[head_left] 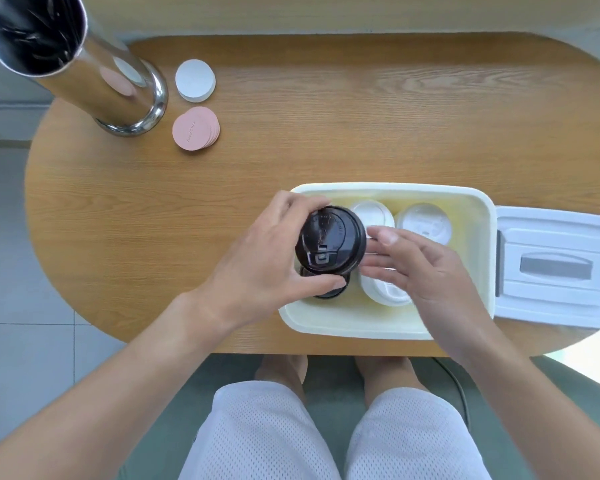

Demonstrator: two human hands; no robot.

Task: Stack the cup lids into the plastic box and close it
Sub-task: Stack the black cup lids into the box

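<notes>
The stacking step is in hand. The left hand [257,261] has its grip clamped on a black cup lid [329,239], thumb on the near edge and fingers on the far edge, holding it over the left end of the plastic box [388,329]. Beneath it a second black lid [331,292] already lies in the box, partly hidden. The right hand [426,268] hovers beside the held lid with its grip apart, fingers straight and reaching toward the lid's rim; whether the fingertips touch it cannot be told. White lids [425,223] sit in the box's far part, and another white one [385,292] lies under the right hand. The box cover [556,268] rests on the surface [326,133] just right of the box.

The next move likely calls for lowering the black lid squarely onto the one below so that it nests. The cover then has to go on.
</notes>
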